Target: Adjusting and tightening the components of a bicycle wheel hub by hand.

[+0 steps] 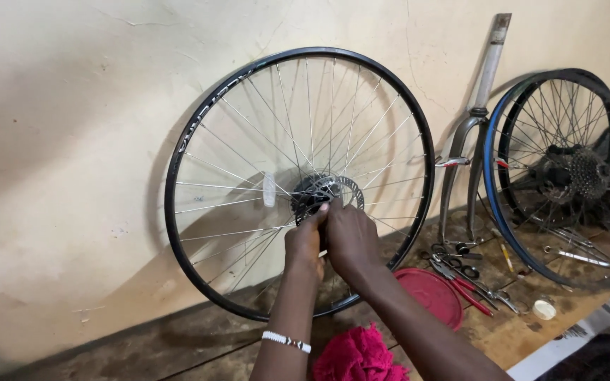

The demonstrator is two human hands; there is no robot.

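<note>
A black-rimmed bicycle wheel [199, 127] with silver spokes stands upright against a cream wall. Its dark hub [305, 194] carries a silver disc rotor [344, 189] on the right side. My left hand [303, 243], with a beaded bracelet at the wrist, is closed around the hub from below. Pressed against it, my right hand [351, 240] grips the same hub, its fingers curled over the centre. The hands hide the lower part of the hub and whatever small part is between the fingers. A white reflector [269, 189] sits on the spokes left of the hub.
A red round lid [432, 293] lies on the wooden bench [178, 346], with pliers and red-handled cutters [464, 279] beside it. A silver fork [471, 134] and two more wheels, one with a cassette [577, 173], lean at right. A pink cloth [358, 356] lies near me.
</note>
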